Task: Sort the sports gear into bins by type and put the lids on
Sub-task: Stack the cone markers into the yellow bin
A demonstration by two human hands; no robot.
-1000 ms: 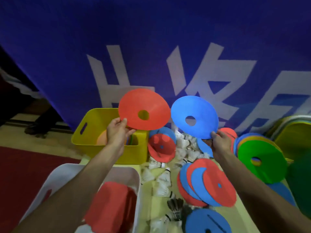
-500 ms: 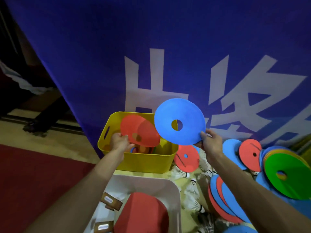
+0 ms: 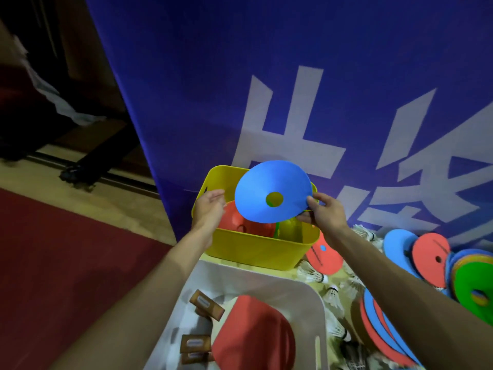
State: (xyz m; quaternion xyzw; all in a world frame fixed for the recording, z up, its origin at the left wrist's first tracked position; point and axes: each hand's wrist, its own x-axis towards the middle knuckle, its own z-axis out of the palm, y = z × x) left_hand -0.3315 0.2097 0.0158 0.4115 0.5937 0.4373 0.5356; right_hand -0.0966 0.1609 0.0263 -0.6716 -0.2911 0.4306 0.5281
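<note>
1. Both hands hover over the yellow bin (image 3: 256,251): the left hand (image 3: 209,209) is loose-fingered and holds nothing, while the right hand (image 3: 324,213) pinches a rim.
2. Between them tilts the blue disc (image 3: 266,188), a shallow cone with a centre hole.
3. It looks light, thin, bendy and hard to break; an edge pinch should do.
4. Below the left hand, a red disc (image 3: 237,222) lies inside.
</note>
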